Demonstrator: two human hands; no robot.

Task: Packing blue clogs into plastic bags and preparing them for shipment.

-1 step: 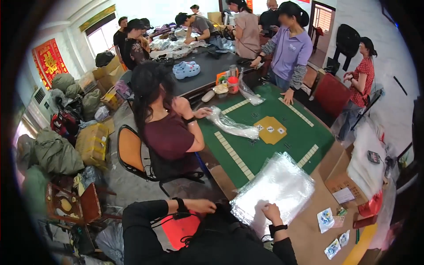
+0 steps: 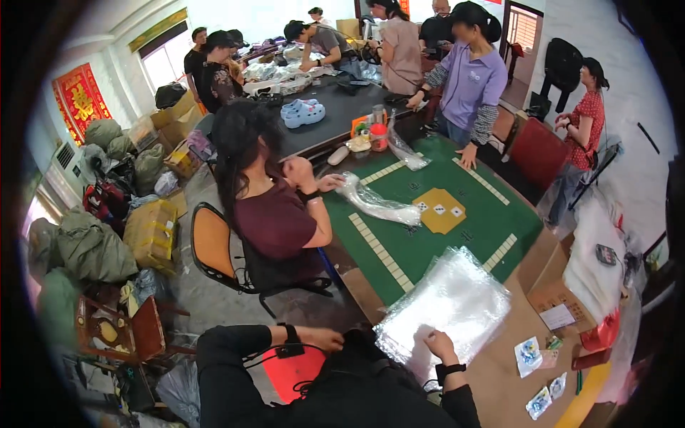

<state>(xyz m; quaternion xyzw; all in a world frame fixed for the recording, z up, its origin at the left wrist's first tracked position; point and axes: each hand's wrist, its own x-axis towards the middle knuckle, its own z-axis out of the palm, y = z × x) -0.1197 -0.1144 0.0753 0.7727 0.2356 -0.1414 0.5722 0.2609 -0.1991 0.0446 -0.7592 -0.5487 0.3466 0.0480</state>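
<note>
Your right hand [image 2: 437, 345] rested on a stack of clear plastic bags [image 2: 449, 303] at the near edge of the green table [image 2: 428, 242], fingers curled at its edge, seemingly to lift one. Your left hand [image 2: 325, 338] lay near your body; I couldn't tell its grip.

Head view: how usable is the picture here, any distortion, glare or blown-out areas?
Head view: strong fisheye bending, with a black rim around the frame; the window at upper left is blown out white; the stack of clear plastic bags under the right hand shows whitish sheen; the left hand reads clearly; far people look soft.
</note>
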